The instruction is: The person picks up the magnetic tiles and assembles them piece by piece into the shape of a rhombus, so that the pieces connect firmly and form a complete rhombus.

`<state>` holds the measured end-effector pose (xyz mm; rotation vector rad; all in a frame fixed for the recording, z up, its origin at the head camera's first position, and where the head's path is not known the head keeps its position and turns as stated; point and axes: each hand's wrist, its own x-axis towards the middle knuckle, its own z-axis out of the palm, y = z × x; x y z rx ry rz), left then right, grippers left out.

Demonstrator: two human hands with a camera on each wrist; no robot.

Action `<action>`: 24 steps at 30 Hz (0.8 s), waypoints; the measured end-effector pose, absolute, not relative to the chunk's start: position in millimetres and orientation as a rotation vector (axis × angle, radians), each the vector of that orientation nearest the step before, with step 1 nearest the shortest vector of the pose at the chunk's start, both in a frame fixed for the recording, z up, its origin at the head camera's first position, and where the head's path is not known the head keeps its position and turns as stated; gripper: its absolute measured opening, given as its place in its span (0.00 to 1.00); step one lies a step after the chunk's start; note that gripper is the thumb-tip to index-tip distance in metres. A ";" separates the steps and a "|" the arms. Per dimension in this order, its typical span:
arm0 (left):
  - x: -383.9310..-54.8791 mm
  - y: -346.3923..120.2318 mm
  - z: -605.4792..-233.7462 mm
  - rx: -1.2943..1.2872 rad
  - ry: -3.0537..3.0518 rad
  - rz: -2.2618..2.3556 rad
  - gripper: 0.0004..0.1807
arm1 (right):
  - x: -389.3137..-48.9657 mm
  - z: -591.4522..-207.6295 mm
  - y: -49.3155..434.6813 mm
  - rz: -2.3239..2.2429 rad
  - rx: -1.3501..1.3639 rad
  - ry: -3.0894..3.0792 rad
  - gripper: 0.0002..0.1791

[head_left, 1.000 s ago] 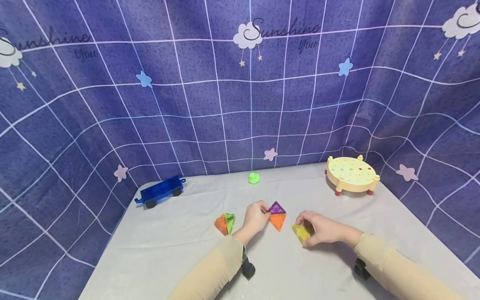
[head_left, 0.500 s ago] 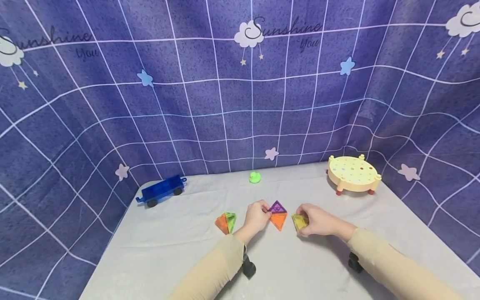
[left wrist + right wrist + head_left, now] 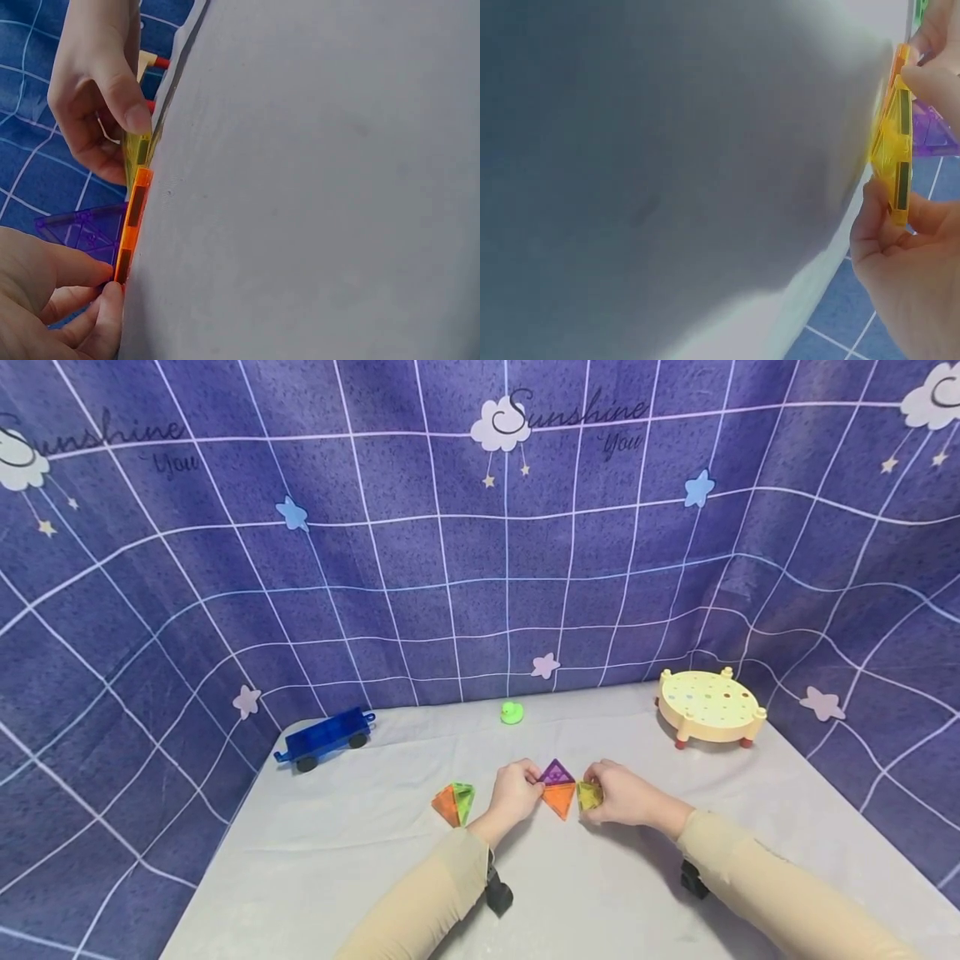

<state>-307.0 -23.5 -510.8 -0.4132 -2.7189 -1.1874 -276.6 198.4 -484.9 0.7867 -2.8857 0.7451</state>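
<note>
In the head view my left hand (image 3: 513, 793) pinches the left corner where a purple triangular magnetic tile (image 3: 556, 773) meets an orange one (image 3: 558, 800). The left wrist view shows the purple tile (image 3: 86, 232) standing out at an angle from the orange tile (image 3: 133, 221). Just to the right, my right hand (image 3: 628, 795) grips a yellow magnetic tile (image 3: 588, 795) between thumb and fingers. A narrow gap shows between yellow and orange in the head view. Dark magnet strips line the yellow tile's edge (image 3: 904, 120) in the right wrist view; my fingers hide part of it.
Joined orange and green tiles (image 3: 454, 803) lie left of my left hand. Farther back stand a blue toy trailer (image 3: 326, 737), a green rubber duck (image 3: 512, 713) and a cream round pegged toy table (image 3: 711, 703). A patterned blue curtain (image 3: 420, 552) surrounds the white-covered table (image 3: 322, 868).
My right hand has moved left with the yellow tile, from well apart to close beside the orange tile. The left hand stays at the purple and orange tiles.
</note>
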 end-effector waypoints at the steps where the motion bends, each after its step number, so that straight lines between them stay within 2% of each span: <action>1: -307.0 -23.6 -510.6 -0.415 -2.718 -1.188 0.09 | -276.3 -484.6 197.7 0.737 0.786 -2.879 0.33; 8: -306.3 -23.4 -508.6 -0.424 -2.705 -1.211 0.07 | -278.3 -482.8 198.9 0.825 0.810 -2.871 0.31; 24: -307.1 -23.8 -511.8 -0.443 -2.697 -1.222 0.08 | -281.0 -486.9 212.5 1.363 0.731 -2.824 0.25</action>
